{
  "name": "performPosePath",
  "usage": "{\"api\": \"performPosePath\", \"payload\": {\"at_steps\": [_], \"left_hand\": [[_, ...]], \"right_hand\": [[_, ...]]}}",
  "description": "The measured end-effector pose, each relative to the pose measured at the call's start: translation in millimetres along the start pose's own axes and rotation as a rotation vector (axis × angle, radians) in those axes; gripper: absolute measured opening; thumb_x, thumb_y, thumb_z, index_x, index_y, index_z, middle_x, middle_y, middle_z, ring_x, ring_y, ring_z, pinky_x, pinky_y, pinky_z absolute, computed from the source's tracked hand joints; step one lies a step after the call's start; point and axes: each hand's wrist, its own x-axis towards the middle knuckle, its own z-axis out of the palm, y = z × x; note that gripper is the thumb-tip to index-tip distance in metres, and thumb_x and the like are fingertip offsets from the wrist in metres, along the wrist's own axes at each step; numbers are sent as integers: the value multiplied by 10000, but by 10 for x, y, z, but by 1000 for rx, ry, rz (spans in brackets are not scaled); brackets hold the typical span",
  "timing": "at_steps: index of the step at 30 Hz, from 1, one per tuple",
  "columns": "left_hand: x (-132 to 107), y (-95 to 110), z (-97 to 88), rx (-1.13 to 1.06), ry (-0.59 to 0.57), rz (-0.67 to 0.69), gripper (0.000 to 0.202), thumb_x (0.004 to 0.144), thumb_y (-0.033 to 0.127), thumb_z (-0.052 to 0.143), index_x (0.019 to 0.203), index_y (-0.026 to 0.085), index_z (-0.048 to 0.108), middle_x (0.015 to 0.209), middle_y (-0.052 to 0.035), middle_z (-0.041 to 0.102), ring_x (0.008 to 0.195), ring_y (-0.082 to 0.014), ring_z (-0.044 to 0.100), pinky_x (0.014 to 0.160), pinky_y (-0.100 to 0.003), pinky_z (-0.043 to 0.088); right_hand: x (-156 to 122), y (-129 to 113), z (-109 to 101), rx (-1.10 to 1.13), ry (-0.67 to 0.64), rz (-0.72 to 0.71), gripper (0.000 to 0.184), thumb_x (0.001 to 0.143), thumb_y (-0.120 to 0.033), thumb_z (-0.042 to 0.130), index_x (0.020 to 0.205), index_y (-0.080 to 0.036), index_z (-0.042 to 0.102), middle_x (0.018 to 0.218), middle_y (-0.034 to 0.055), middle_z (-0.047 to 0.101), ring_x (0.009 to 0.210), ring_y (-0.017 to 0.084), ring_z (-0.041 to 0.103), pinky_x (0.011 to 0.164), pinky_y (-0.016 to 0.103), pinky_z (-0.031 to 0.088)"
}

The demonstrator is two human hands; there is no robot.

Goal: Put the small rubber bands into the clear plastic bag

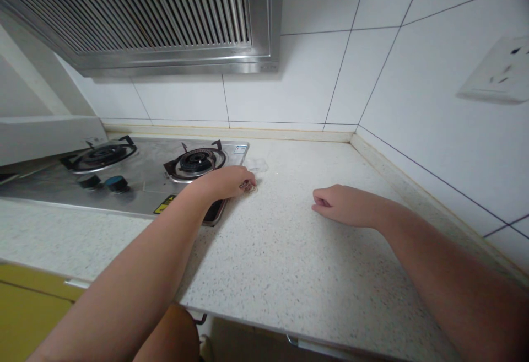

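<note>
My left hand (229,180) reaches over the speckled white countertop (289,252) beside the right edge of the gas stove (136,177). Its fingers are pinched together on a small brownish item (249,187) that lies at the fingertips; I cannot make out what it is. A small clear plastic piece (258,165) lies just beyond that hand. My right hand (339,205) rests on the countertop to the right, fingers curled into a loose fist with nothing visible in it.
The steel stove has two burners (198,162) and dark knobs (117,183). A range hood (165,20) hangs above. White tiled walls meet in the far right corner, with a wall socket (502,70) on the right. Yellow cabinet fronts (28,307) show below left.
</note>
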Motion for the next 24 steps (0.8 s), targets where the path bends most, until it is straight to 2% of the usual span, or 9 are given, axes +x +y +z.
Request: {"api": "performPosePath", "payload": {"at_steps": [4, 8, 15, 24], "left_hand": [[39, -41, 45, 8, 40, -13, 262, 832, 172, 525, 1028, 214, 693, 1003, -59, 698, 897, -176, 616, 799, -268, 440], [58, -60, 50, 22, 73, -44, 220, 816, 176, 539, 972, 196, 692, 969, -62, 701, 872, -181, 610, 782, -277, 430], [73, -62, 22, 33, 135, -118, 240, 844, 192, 521, 1017, 185, 687, 999, -76, 699, 865, -185, 614, 768, -279, 436], [85, -85, 32, 60, 208, -171, 286, 884, 171, 443, 1040, 176, 683, 1058, -83, 700, 955, -202, 622, 834, -300, 440]], "right_hand": [[4, 14, 10, 3, 4, 3, 267, 908, -406, 450, 753, -195, 505, 708, 20, 598, 611, 139, 494, 558, 310, 248], [11, 33, 20, 5, 12, -12, 268, 905, -410, 457, 753, -195, 506, 696, 21, 597, 613, 141, 496, 562, 311, 253], [1, 19, 17, 3, 11, -5, 258, 906, -401, 455, 757, -196, 508, 704, 21, 597, 612, 140, 492, 562, 309, 249], [3, 28, 16, -1, 14, -13, 264, 908, -402, 450, 753, -196, 504, 707, 22, 602, 614, 143, 494, 560, 313, 248]]}}
